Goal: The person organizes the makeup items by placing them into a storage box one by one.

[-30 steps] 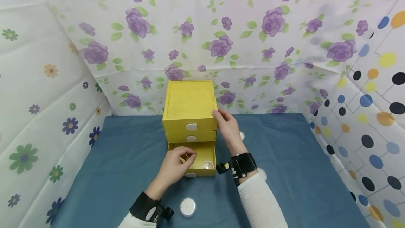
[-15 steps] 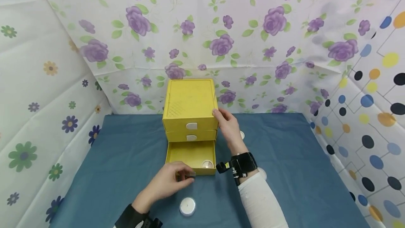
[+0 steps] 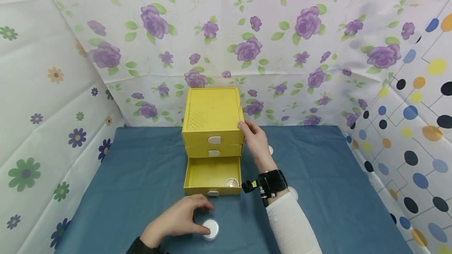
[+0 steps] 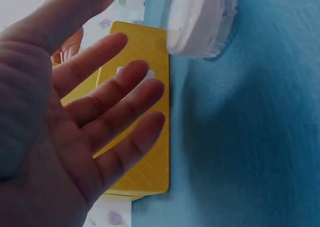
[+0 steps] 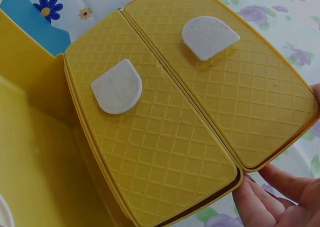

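Note:
A yellow drawer box (image 3: 213,111) stands at the middle back, its bottom drawer (image 3: 205,171) pulled out and two upper drawers closed. In the open drawer's right corner lies a small clear round case (image 3: 231,183). My right hand (image 3: 257,144) grips the box's right front edge; in the right wrist view its fingers (image 5: 290,192) bend against the drawer fronts' side. In front of the drawer my left hand (image 3: 180,214) has its fingers spread and its thumb over a round white container with clear sides (image 3: 212,227). The left wrist view shows that container (image 4: 202,19) beyond the spread fingers.
Blue cloth (image 3: 141,167) covers the table. Two small white round things, one behind the right wrist (image 3: 270,149) and one beside the right sleeve (image 3: 292,193), lie to the right. Floral sheets (image 3: 219,50) hang behind and at both sides.
My left hand has drawn back from the open drawer toward me, down to the round white container, and its fingers have spread. The right hand has stayed on the box.

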Available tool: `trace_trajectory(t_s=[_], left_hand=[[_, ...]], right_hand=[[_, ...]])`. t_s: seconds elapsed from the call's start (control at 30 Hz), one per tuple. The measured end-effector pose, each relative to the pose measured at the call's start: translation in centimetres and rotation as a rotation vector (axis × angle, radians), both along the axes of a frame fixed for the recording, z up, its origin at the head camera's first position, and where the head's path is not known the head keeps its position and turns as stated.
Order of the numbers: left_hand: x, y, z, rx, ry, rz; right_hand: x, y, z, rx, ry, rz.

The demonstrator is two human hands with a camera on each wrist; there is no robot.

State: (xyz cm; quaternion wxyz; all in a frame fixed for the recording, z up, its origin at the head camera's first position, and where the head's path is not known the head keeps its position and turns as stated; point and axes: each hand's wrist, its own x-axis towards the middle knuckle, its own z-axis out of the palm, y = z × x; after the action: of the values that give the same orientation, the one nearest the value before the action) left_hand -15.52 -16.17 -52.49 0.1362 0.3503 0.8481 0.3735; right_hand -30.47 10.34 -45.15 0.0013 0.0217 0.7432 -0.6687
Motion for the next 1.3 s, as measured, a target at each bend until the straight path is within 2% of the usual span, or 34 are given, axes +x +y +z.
trace_trajectory(t_s=[0.23,0.5,0.87,1.3], left_hand=[[0.1,-0.2,-0.7,-0.029,-0.036,-0.071],[0.2,0.0,-1.2,-0.022,-0.037,-0.11],[0.2,0.2,-1.9,-0.024,-0.028,-0.11],[0.3,0.6,-1.9,-0.049,-0.035,-0.111]], right_hand=[[-0.1,0.0,0.0,0.001,-0.003,-0.003],[-0.1,-0.1,0.1,0.006,-0.007,-0.013],[-0.1,-0.1,0.2,0.004,0.0,-0.01],[0.0,-0.1,-0.1,0.005,-0.006,-0.009]])
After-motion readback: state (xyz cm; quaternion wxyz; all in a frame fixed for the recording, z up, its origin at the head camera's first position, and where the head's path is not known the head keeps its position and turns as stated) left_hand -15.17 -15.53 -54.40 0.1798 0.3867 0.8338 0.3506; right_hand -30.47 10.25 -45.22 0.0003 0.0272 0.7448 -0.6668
